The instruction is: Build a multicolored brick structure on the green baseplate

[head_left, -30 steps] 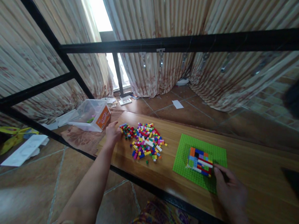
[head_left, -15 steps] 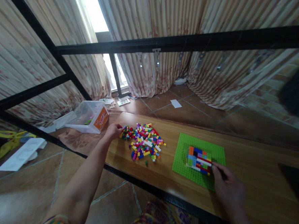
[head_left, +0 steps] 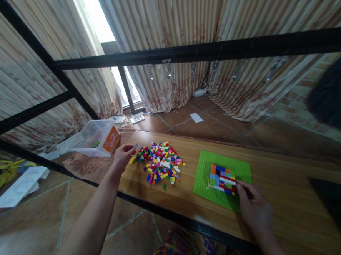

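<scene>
At the left end of the brick pile (head_left: 164,161), my left hand (head_left: 121,157) pinches a small light-blue brick (head_left: 135,145) between thumb and fingers, raised a little over the wood. A yellow brick (head_left: 132,160) lies just below those fingertips. Over on the right, a multicoloured block build (head_left: 215,179) sits on a green baseplate (head_left: 201,171). My right hand (head_left: 254,203) is closed at the build's right side, its fingertips gripping the end of a long white brick (head_left: 227,180). Red shows along that brick; whether it is pressed onto the build I cannot tell.
A clear plastic box (head_left: 93,136) with an orange label stands past the left end of the wooden table (head_left: 282,184). A dark flat object (head_left: 330,200) lies at the right. A black metal rail (head_left: 180,57) crosses in front of the curtains.
My left hand has drawn back slightly from the pile's edge, and a light-blue brick now shows in its fingers. The view has shifted a little; my right hand stays at the build.
</scene>
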{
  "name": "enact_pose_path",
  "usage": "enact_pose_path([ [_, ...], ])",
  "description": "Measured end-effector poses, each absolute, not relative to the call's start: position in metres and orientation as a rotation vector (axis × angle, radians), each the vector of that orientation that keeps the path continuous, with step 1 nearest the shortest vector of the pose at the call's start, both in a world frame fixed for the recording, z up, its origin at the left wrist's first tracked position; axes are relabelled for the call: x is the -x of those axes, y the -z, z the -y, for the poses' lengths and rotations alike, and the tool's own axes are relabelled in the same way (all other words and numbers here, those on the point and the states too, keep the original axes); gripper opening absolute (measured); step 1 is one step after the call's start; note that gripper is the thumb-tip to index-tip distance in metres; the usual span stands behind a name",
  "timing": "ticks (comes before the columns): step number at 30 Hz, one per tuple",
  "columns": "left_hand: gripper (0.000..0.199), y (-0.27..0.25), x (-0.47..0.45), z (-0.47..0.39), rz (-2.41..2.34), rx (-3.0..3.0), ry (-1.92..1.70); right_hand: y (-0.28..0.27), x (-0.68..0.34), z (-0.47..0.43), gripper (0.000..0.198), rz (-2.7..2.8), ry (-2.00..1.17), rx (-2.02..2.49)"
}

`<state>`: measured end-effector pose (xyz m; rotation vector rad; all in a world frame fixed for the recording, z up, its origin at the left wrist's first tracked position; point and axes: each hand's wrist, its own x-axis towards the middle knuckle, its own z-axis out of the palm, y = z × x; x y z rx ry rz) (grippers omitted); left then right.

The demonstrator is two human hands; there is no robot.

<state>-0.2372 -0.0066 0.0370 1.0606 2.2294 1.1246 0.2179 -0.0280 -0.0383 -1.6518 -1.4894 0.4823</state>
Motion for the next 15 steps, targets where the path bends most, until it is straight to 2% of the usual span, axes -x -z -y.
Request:
enact_pose_path([
  [3,0.037,-0.045,0.213,0.026,-2.023,-0.996,-1.261,0.039,-0.218,0.027,0.036,1.463,-0.487,1.641],
  [6,0.037,-0.051,0.176,0.048,-1.498,-0.710,-1.518,0.030,-0.214,0.027,0.035,1.444,-0.494,1.612],
  [11,0.029,-0.052,0.099,0.080,-1.245,-0.560,-1.468,-0.015,-0.176,0.045,0.028,1.493,-0.591,1.424],
  [15,0.023,-0.049,0.050,0.099,-1.105,-0.547,-1.364,-0.046,-0.126,0.074,0.025,1.564,-0.944,1.220],
])
